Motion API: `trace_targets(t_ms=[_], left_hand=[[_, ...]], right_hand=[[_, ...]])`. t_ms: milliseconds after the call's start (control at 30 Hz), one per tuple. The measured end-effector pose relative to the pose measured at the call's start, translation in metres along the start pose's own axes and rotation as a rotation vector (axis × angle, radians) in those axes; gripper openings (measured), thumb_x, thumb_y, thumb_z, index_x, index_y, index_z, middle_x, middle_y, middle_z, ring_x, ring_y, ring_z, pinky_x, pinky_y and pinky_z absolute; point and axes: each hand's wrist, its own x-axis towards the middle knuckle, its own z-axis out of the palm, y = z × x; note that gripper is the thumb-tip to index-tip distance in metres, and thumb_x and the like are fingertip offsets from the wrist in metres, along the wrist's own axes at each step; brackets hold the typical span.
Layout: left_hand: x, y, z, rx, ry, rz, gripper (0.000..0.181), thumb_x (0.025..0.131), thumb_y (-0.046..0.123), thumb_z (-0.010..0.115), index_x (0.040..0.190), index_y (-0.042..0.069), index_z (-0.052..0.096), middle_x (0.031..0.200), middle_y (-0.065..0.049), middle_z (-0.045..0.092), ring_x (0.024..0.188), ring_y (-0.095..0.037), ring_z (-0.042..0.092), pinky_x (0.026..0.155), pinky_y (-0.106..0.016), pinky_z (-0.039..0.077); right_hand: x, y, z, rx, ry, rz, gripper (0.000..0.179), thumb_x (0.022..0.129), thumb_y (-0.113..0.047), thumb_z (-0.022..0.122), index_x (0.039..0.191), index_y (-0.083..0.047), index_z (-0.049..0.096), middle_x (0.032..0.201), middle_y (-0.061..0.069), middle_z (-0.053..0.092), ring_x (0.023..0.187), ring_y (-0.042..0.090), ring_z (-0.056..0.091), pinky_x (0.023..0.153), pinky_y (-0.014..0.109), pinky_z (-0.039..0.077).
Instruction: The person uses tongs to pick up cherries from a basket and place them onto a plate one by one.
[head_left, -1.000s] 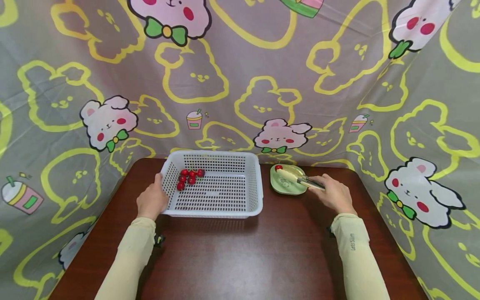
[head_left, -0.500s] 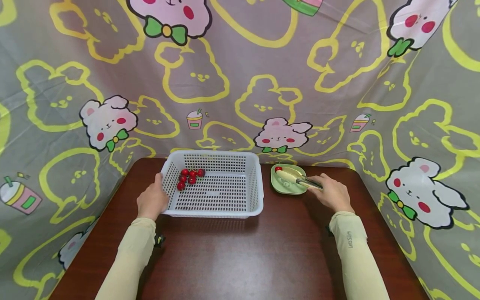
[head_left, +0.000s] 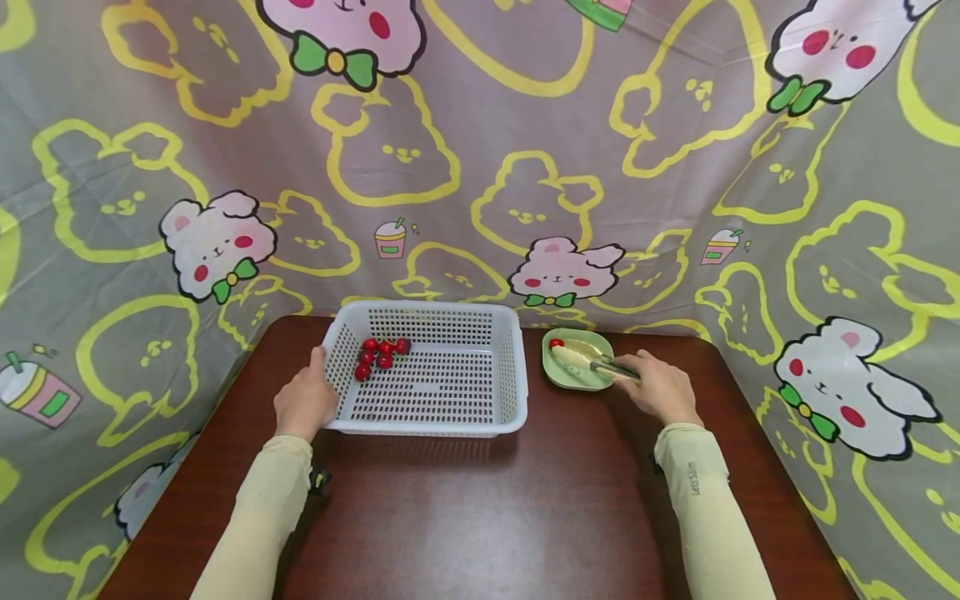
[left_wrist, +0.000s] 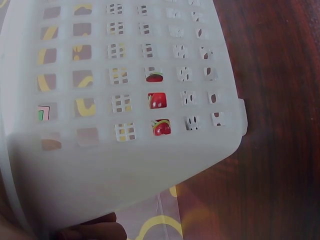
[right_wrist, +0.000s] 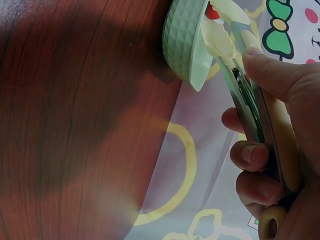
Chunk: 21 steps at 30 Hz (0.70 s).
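Observation:
My left hand (head_left: 306, 398) grips the left side of a white perforated plastic basket (head_left: 427, 427). Inside it, toward the left, lies a cluster of small red cherries (head_left: 384, 361), also visible through the holes in the left wrist view. My right hand (head_left: 662, 388) holds a pair of tongs (head_left: 600, 364) with cream-coloured tips, thumb on one arm and fingers curled round the other. The tips reach over a small green dish (head_left: 576, 382) with a faceted outer wall. One red cherry (head_left: 556, 343) shows at the dish's far left, right by the tips, which partly cover it.
Both basket and dish stand toward the back of a dark red-brown wooden table (head_left: 480, 517). Behind and at the sides hangs a grey curtain (head_left: 450, 125) printed with yellow outlines and white bunnies, close to the table's back edge.
My right hand has shifted slightly left with the tongs. The cherry in the dish sits a little nearer to me. My left hand and the basket have stayed in place.

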Motion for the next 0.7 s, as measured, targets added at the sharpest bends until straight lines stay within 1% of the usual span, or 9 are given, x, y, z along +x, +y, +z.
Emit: trace_targets(t_ms=[300, 533, 700], left_hand=[[-0.0005, 0.0017, -0.0008, -0.004, -0.013, -0.011, 0.075, 0.095, 0.010, 0.058, 0.160, 0.004, 0.020, 0.112, -0.029, 0.064, 0.077, -0.035, 0.064, 0.062, -0.045, 0.047], [-0.0011, 0.0018, -0.0007, -0.010, -0.005, -0.009, 0.075, 0.094, 0.009, 0.058, 0.160, 0.005, 0.020, 0.113, -0.030, 0.064, 0.077, -0.036, 0.064, 0.061, -0.045, 0.046], [-0.0014, 0.0009, 0.0002, -0.015, 0.003, -0.006, 0.075, 0.093, 0.009, 0.058, 0.159, 0.004, 0.021, 0.113, -0.030, 0.064, 0.077, -0.036, 0.064, 0.060, -0.044, 0.046]], right_hand=[[0.0022, 0.0004, 0.0034, -0.001, -0.005, -0.002, 0.040, 0.092, -0.033, 0.076, 0.130, -0.021, 0.071, 0.100, 0.004, 0.063, 0.071, 0.024, 0.058, 0.062, 0.047, 0.044], [0.0026, -0.0005, 0.0030, -0.003, -0.013, 0.004, 0.040, 0.092, -0.034, 0.076, 0.130, -0.021, 0.071, 0.101, 0.005, 0.062, 0.070, 0.024, 0.057, 0.061, 0.045, 0.044], [0.0018, -0.0016, 0.0027, 0.002, -0.023, 0.015, 0.042, 0.093, -0.035, 0.075, 0.132, -0.019, 0.070, 0.104, 0.007, 0.063, 0.072, 0.026, 0.059, 0.062, 0.047, 0.045]])
